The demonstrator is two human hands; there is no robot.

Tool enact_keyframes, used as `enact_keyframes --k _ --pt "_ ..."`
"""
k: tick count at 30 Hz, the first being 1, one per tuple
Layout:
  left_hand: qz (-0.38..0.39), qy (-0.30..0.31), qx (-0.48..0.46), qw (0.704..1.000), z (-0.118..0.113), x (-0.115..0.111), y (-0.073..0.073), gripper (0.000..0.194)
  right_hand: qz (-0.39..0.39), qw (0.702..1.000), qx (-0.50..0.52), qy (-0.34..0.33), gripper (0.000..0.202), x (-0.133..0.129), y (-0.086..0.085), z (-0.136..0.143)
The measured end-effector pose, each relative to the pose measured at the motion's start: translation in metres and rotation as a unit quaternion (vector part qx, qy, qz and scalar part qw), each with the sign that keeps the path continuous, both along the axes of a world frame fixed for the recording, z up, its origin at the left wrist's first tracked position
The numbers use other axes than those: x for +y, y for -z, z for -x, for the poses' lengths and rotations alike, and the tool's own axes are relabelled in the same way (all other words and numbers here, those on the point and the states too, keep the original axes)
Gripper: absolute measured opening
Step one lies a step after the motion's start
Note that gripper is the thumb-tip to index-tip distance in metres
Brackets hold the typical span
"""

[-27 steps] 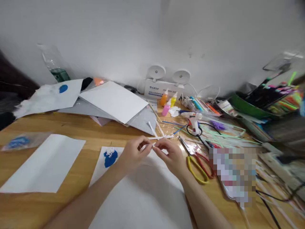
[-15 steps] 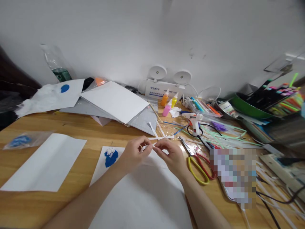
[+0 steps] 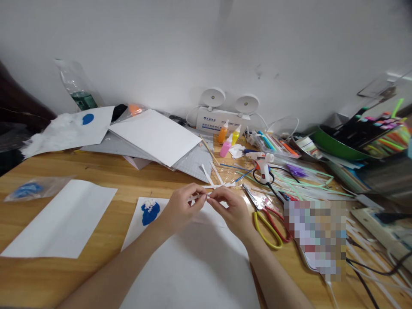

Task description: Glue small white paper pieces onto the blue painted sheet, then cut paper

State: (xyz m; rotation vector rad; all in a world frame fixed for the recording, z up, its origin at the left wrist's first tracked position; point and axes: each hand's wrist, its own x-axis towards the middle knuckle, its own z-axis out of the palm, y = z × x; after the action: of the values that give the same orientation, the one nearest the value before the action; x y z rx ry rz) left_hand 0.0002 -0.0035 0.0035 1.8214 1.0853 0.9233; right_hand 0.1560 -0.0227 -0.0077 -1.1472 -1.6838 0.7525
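Observation:
Over a large white sheet of paper [image 3: 189, 266], my left hand [image 3: 185, 206] and my right hand [image 3: 230, 208] meet fingertip to fingertip. Both are closed in a pinch on a small piece of white paper strip [image 3: 208, 195], mostly hidden by the fingers. Just beyond them lie more white paper strips [image 3: 207, 174]. At the sheet's upper left, a blue patch [image 3: 151, 214] carries a small heap of white bits [image 3: 149, 205]. Scissors [image 3: 267, 219] with yellow and red handles lie partly open to the right of my right hand.
A white glue gun [image 3: 262, 165] stands behind the scissors, near small paint bottles [image 3: 226, 146]. White boards [image 3: 157, 135] rest on a grey cutting mat [image 3: 193, 165]. Left are a blank sheet [image 3: 61, 223] and a plastic bag [image 3: 32, 189]. Cables and a pixelated item [image 3: 317, 236] lie right.
My fingertips have shifted very slightly around the small white piece. Everything else on the table stays where it was.

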Motion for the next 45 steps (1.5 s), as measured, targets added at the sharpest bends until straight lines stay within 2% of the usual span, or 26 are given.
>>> enact_keyframes --k 9,15,18,21,25,28,33,45 --pt "-0.047 0.014 0.040 0.998 0.0014 -0.0008 -0.0020 0.010 -0.079 0.995 -0.066 0.014 0.009 0.0002 0.0005 -0.0016" --pt "-0.057 0.021 0.050 0.997 0.0019 0.0001 -0.0009 0.011 -0.093 0.992 -0.079 0.003 0.010 0.0017 0.0003 -0.0026" --pt "-0.059 0.010 0.057 0.997 0.0019 0.0000 -0.0004 0.012 -0.067 0.996 -0.055 0.008 0.007 0.0015 -0.0004 -0.0020" --pt "-0.037 -0.002 0.044 0.998 0.0012 -0.0010 -0.0014 0.013 -0.006 1.000 0.004 0.006 0.004 0.0001 -0.0004 -0.0027" --pt "0.018 0.023 -0.013 0.999 -0.0001 -0.0029 -0.0043 0.026 0.075 0.992 0.101 -0.020 0.006 -0.0003 0.0020 -0.0044" --pt "0.020 0.030 -0.015 0.999 -0.0003 -0.0030 -0.0061 0.018 0.107 0.982 0.152 -0.032 0.007 0.0010 0.0042 -0.0046" --pt "-0.006 0.027 0.010 1.000 0.0006 -0.0015 -0.0061 0.015 0.123 0.980 0.157 -0.030 0.007 0.0026 0.0043 -0.0044" --pt "0.012 0.022 0.012 1.000 0.0009 -0.0014 -0.0041 0.019 0.096 0.990 0.102 -0.019 0.008 0.0025 0.0078 -0.0054"
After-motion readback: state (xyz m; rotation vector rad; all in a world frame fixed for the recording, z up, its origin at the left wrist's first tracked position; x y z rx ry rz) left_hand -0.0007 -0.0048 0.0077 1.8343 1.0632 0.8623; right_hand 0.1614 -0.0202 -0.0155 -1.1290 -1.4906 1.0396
